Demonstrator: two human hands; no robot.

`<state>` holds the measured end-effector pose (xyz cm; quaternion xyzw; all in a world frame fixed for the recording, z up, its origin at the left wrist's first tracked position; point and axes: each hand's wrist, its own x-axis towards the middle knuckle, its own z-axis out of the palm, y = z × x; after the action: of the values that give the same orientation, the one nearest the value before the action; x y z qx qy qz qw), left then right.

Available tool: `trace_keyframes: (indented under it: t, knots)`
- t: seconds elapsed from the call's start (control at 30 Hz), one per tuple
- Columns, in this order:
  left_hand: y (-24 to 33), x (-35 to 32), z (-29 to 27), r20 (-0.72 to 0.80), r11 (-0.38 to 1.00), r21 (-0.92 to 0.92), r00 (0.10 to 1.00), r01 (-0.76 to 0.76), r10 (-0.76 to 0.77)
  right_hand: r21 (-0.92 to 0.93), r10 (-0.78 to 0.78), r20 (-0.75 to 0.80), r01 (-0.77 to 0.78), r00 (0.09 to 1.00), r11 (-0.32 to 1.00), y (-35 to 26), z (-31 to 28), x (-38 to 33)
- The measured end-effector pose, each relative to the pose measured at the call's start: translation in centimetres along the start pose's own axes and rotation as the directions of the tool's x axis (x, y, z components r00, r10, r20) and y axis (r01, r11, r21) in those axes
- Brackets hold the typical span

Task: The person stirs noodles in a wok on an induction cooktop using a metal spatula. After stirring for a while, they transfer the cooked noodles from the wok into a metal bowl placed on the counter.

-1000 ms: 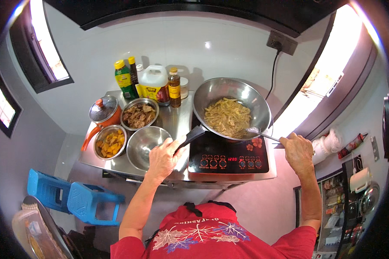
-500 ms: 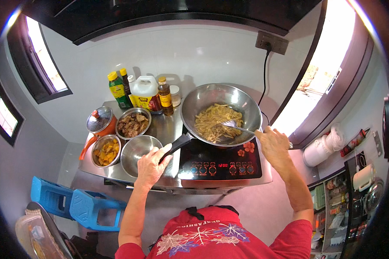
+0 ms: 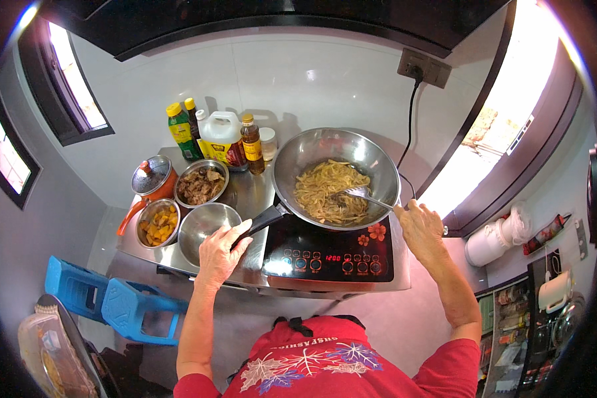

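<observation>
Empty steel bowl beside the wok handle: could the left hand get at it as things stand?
Probably yes. The left hand grips the wok handle right beside the empty steel bowl, and nothing lies between them, though it would have to let go of the handle first.

Shiny smooth metal wok (image 3: 378, 156) with a black matt handle (image 3: 262, 221). Glossy black glass cooktop (image 3: 325, 252). Shiny metal bowls (image 3: 205, 222) on a dull metal surface (image 3: 245, 189). Clear plastic jug (image 3: 220, 136) far left. Blue plastic stools (image 3: 136, 308).
</observation>
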<state>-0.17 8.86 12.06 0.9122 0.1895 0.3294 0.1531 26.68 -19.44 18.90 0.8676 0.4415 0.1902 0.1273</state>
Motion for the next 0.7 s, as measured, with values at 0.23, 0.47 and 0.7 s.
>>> trace_keyframes:
  t: [0.23, 0.47, 0.7]
  knots:
    - [0.2, -0.1, -0.2, 0.004, 1.0, 0.023, 1.0, 0.017, -0.017, 0.094, -0.013, 0.007, 0.013, 1.0, 0.995, 1.8, -2.5, 0.6]
    - [0.0, -0.1, 0.0, 0.001, 1.0, 0.004, 1.0, 0.018, -0.018, 0.099, -0.107, -0.021, 0.109, 0.994, 0.989, -2.8, 0.1, 2.0]
    - [-0.1, -0.1, 0.2, -0.024, 1.0, 0.004, 1.0, 0.006, -0.005, 0.142, -0.043, 0.007, 0.042, 0.999, 0.989, -2.4, 2.6, 3.8]
